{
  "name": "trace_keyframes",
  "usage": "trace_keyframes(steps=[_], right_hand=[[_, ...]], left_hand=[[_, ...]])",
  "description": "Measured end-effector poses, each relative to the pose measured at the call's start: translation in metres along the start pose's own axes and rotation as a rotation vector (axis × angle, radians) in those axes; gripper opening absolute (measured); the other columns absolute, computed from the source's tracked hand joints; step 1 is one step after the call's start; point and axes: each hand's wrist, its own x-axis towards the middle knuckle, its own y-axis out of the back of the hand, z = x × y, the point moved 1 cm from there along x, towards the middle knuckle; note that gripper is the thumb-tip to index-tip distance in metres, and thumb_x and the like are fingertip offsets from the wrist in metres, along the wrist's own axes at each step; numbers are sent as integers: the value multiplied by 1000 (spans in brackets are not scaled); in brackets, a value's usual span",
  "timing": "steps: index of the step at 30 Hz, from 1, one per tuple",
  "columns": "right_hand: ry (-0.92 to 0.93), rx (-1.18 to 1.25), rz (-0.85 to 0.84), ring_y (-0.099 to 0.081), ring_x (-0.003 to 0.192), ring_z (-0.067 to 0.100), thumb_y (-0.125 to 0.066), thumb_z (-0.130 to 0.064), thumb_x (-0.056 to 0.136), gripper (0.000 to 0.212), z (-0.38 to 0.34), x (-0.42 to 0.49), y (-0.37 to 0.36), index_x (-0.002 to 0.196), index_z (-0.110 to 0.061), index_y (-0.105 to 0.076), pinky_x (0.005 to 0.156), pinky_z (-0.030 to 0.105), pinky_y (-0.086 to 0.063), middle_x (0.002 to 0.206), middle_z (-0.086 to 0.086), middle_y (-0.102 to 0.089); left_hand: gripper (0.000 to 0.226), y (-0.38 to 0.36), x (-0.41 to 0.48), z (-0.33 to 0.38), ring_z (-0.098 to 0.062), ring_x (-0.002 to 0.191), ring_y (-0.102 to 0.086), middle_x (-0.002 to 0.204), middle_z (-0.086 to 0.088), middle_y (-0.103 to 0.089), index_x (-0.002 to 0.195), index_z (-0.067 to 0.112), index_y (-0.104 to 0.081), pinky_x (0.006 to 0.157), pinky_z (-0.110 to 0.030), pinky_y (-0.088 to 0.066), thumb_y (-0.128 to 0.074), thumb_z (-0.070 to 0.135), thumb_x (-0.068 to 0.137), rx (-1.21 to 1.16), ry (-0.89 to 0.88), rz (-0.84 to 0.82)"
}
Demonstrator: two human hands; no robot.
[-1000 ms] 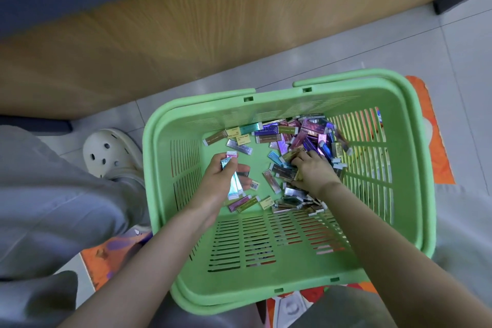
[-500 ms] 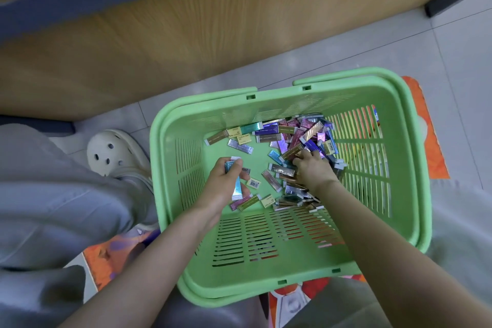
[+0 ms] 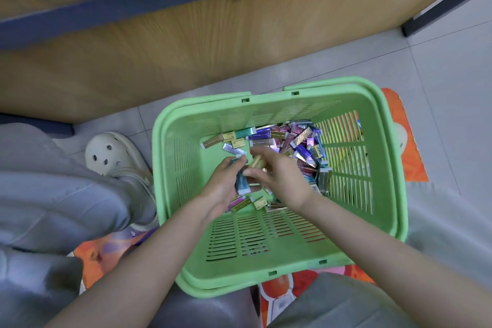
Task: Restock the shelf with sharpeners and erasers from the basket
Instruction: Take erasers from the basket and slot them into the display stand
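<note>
A white perforated clog (image 3: pixel 114 154) is resting on the pale tiled floor (image 3: pixel 439 74) at the left. Grey trousers (image 3: pixel 53 194) are bunching beside it, and an orange patterned mat (image 3: pixel 411 160) is lying on the floor at the right.

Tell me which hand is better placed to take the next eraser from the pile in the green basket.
Probably the right. The right hand is nearest the pile of shiny wrapped erasers in the green plastic basket, though it pinches a gold eraser; the left hand grips teal erasers.
</note>
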Motion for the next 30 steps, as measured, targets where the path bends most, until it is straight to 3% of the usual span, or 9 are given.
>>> trace_keyframes(steps=[2,3,5,8,10,15,19,24,30], right_hand=[[53,-47,-106,-54,116,15,-47,-27,97,54,-8,-7,-5,145,-7,-30,106,13,-31,132,13,-54],[74,-91,-152,-39,133,19,-39,-29,100,56,-9,-10,-5,148,-7,-21,115,21,-18,145,13,-41],[113,-79,-196,-18,143,14,-30,-37,99,59,-4,-13,-3,151,-15,-13,118,28,-11,156,2,-23],[53,-8,32,-41,129,10,-34,-34,100,47,22,-4,7,143,-15,-33,110,30,-33,145,-1,-41],[-50,-157,134,-50,116,13,-43,-21,100,36,53,8,11,133,-9,-45,100,28,-41,133,5,-50],[-339,-452,-110,-45,120,25,-60,-20,91,51,123,20,1,136,-9,-39,105,36,-37,132,11,-47],[-273,-681,-132,-34,130,25,-62,-30,89,65,134,24,-3,142,-10,-30,112,36,-25,139,8,-44],[-240,-832,-143,-39,128,25,-59,-15,91,51,139,36,-4,136,-9,-37,110,34,-29,137,9,-46],[-276,-820,-222,-52,109,26,-51,-8,94,28,135,44,8,123,-6,-49,96,35,-46,119,12,-55]], left_hand=[[27,-2,-6,2,-10,58,-66,77,-7,-62,118,1,-50,53,-26,-57,-40,21,102,-1,-2,-22],[27,-2,-8,1,-10,57,-64,75,-6,-61,117,2,-51,50,-23,-55,-41,22,101,9,-3,-23],[28,2,-8,-1,-12,55,-62,76,-6,-61,117,3,-52,50,-22,-52,-43,24,100,37,6,-22],[21,8,-9,-2,-12,53,-62,76,-4,-68,108,9,-54,50,-22,-50,-44,25,99,55,10,-13],[20,12,-8,-1,-14,56,-63,75,-2,-70,105,9,-54,51,-23,-52,-44,25,99,45,-8,-3],[18,19,-8,4,-13,54,-65,84,-6,-69,103,12,-55,54,-24,-56,-44,25,98,33,-36,18],[21,21,-7,2,-13,55,-65,86,-6,-69,107,11,-56,56,-24,-56,-44,25,98,26,-22,29],[20,18,-8,-9,-14,56,-65,85,-7,-70,104,12,-56,58,-25,-57,-43,25,98,42,25,33],[20,16,-9,-10,-15,57,-64,87,-8,-70,105,11,-56,57,-26,-56,-44,25,98,32,36,22]])
